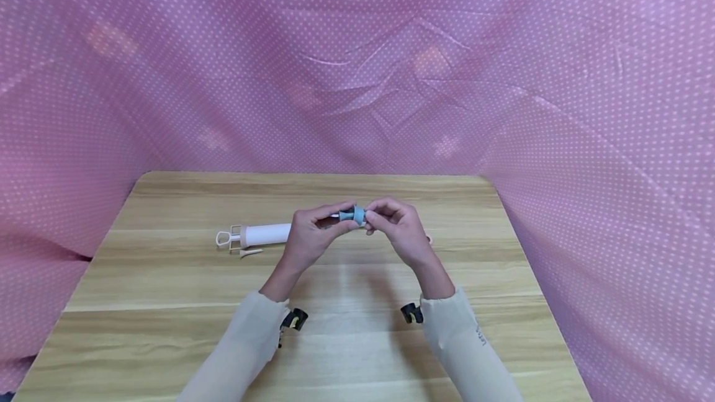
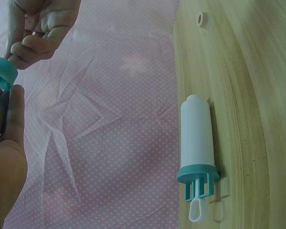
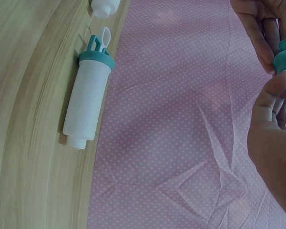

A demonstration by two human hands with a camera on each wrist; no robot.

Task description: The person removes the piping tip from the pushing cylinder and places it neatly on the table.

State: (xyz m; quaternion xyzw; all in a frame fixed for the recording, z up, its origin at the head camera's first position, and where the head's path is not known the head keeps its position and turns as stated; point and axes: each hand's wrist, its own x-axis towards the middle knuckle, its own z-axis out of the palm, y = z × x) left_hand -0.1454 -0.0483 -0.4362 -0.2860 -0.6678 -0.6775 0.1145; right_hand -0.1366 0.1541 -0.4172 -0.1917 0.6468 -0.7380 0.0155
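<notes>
Both hands meet above the far middle of the table around a small teal plastic fitting point(image 1: 359, 214), which has a wide ring and a narrower stem. My left hand point(image 1: 306, 236) holds it from the left, between thumb and fingers. From the right, my right hand point(image 1: 398, 227) pinches its end with thumb and fingertips. Fingers hide part of the fitting in both wrist views. On the table behind the left hand lies a white syringe-like tube point(image 2: 197, 133) with a teal collar point(image 2: 197, 172) and a white plunger loop point(image 2: 197, 210).
A small tapered nozzle point(image 1: 251, 252) lies by the tube's handle end. A white ring point(image 2: 202, 19) sits on the table to the right, mostly behind the right hand in the head view. Pink dotted cloth point(image 1: 357, 79) hangs around the wooden table point(image 1: 346, 352).
</notes>
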